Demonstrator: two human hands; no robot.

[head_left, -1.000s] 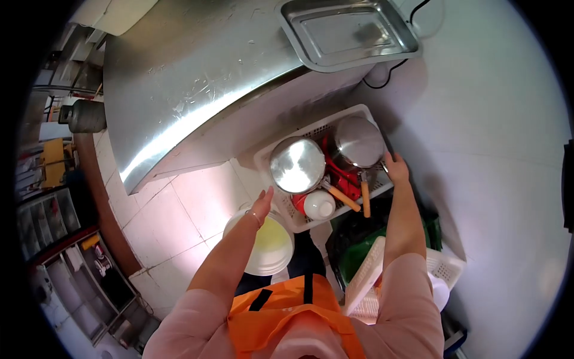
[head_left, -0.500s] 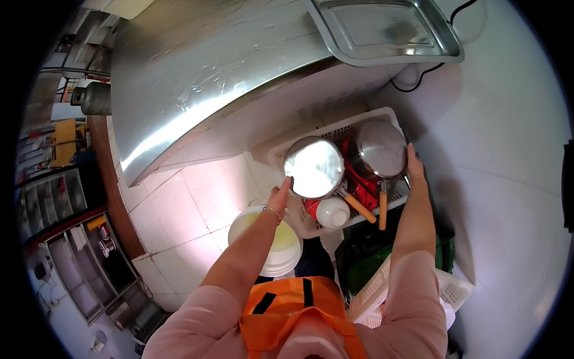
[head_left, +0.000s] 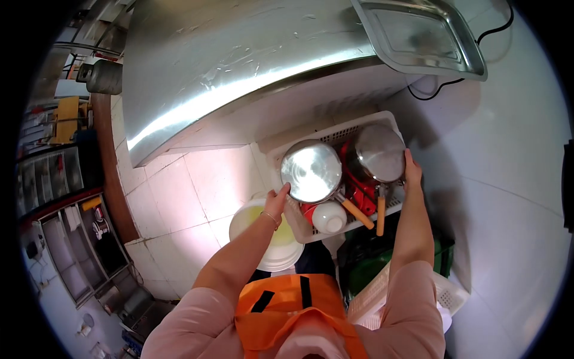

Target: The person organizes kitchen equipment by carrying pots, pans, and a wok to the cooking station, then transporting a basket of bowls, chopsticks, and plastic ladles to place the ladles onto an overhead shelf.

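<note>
Red items (head_left: pixel 360 196) lie partly hidden in the white basket (head_left: pixel 296 220).

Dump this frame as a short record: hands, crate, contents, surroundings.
left_hand: left hand at crate's left side, grip partly hidden
right_hand: right hand at crate's right side, grip partly hidden
container: white crate, perforated
contents: left pan and right pan, both with wooden-looking handles; white bowl; red items, type unclear
beside_left_forearm: white bucket
beyond_crate: metal counter
on_counter: metal tray
</note>
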